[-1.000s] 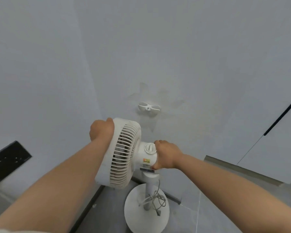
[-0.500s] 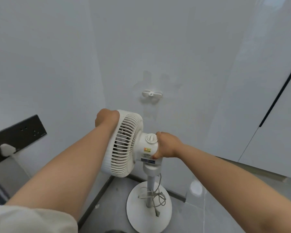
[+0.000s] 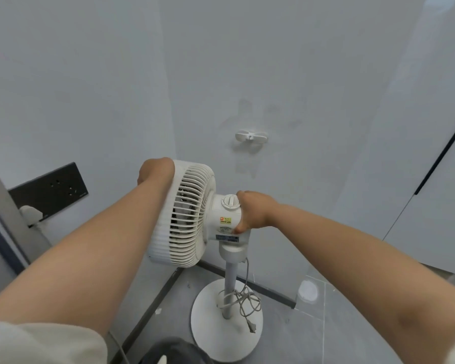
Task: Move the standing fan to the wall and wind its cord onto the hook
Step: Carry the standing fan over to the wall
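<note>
A white standing fan (image 3: 184,214) stands upright in a room corner, its round base (image 3: 210,332) on the grey floor close to both walls. My left hand (image 3: 155,170) grips the top front rim of the fan head. My right hand (image 3: 255,212) is closed on the motor housing behind the knob. The grey cord (image 3: 243,300) lies loosely coiled around the pole on the base, its plug (image 3: 251,329) resting there. A white double-winged hook (image 3: 251,137) is fixed on the wall above and right of the fan head.
A black socket panel (image 3: 50,191) with a white plug (image 3: 30,214) in it sits on the left wall. A white cabinet door with a dark handle strip (image 3: 441,156) is on the right. A dark object (image 3: 174,350) lies at the bottom edge.
The view has pulled back and tilted down, so more floor and the fan's base show. Both hands keep the same grip on the fan, which stays near the corner.
</note>
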